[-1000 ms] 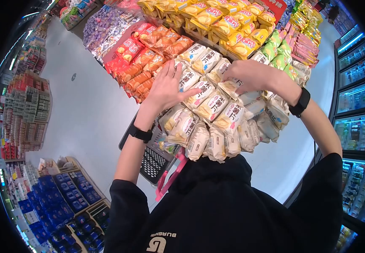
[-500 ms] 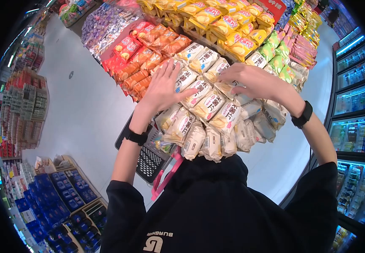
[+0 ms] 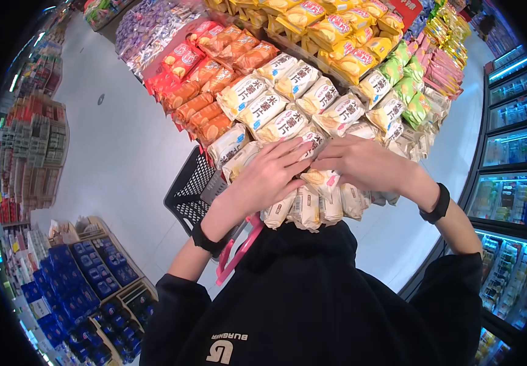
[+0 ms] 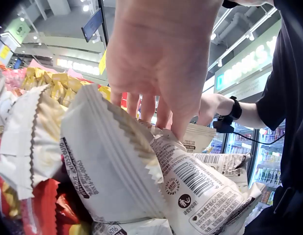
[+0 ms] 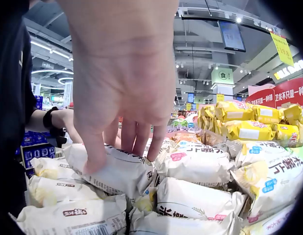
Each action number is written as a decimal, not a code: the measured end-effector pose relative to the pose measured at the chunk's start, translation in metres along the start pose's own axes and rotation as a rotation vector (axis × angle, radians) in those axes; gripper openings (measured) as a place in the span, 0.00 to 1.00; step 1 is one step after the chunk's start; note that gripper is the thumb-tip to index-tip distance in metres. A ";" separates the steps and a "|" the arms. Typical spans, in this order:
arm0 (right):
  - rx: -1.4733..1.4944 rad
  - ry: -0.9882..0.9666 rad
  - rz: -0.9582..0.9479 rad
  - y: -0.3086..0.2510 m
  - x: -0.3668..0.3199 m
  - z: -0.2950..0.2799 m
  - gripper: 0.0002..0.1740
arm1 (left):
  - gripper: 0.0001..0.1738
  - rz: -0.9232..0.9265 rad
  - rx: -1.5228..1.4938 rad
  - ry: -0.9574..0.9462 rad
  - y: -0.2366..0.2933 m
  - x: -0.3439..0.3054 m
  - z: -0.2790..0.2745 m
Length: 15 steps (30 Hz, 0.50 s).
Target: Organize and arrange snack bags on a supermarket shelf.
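Both hands are close together over the near part of a heap of white snack packets (image 3: 284, 125). My left hand (image 3: 269, 174) lies on them with fingers fairly straight and spread, reaching right. In the left wrist view its thumb touches the top of a packet with a barcode (image 4: 200, 191), its fingertips hidden behind. My right hand (image 3: 370, 163) grips a white snack packet (image 5: 124, 171), thumb on the near side and fingers over the far side. The left hand (image 5: 68, 125) is near that packet's left end. Another printed packet face (image 3: 323, 181) shows between the thumbs.
Orange packets (image 3: 199, 100) and red packets (image 3: 183, 60) adjoin the heap on the left, yellow bags (image 3: 336, 30) behind, green ones (image 3: 416, 110) to the right. A dark basket (image 3: 184, 198) with a pink handle (image 3: 239, 253) stands at the near left. Lit fridges (image 3: 513, 195) line the right.
Both hands have come back from farther up the heap toward my body and closer together. The packets they covered before are now visible, and more of the basket shows.
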State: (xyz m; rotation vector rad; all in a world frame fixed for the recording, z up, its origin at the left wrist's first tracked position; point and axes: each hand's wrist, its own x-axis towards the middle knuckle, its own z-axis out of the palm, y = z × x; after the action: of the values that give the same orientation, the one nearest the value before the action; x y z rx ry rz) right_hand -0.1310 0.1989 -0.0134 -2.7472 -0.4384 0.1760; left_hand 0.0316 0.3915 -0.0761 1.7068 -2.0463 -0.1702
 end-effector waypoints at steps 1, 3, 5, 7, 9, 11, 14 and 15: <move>0.012 -0.002 0.006 0.001 0.001 0.000 0.30 | 0.26 -0.001 -0.017 0.012 -0.001 -0.001 0.000; -0.014 0.024 -0.009 0.003 0.000 0.002 0.30 | 0.24 -0.020 -0.029 0.022 0.001 0.000 -0.004; -0.087 0.079 -0.049 0.007 -0.003 0.008 0.29 | 0.23 -0.045 -0.044 0.044 0.007 0.002 -0.008; -0.161 0.093 -0.016 0.009 -0.009 0.018 0.30 | 0.22 -0.072 -0.059 0.080 0.015 0.002 -0.011; -0.223 0.101 0.009 0.005 -0.013 0.021 0.29 | 0.21 -0.068 -0.115 0.135 0.029 0.003 -0.012; -0.273 0.101 0.022 -0.001 -0.015 0.019 0.28 | 0.18 -0.062 -0.111 0.176 0.042 0.005 -0.008; -0.173 0.102 0.104 -0.020 -0.020 0.009 0.28 | 0.16 -0.060 -0.069 0.103 0.041 -0.002 0.005; -0.168 0.123 0.123 -0.022 -0.021 0.013 0.29 | 0.15 -0.058 -0.056 0.118 0.040 -0.003 0.007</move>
State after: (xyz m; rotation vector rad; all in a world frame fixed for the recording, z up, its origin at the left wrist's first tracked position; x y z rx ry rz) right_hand -0.1598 0.2162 -0.0163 -2.9312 -0.2624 0.0005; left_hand -0.0074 0.4020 -0.0678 1.7017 -1.8913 -0.1409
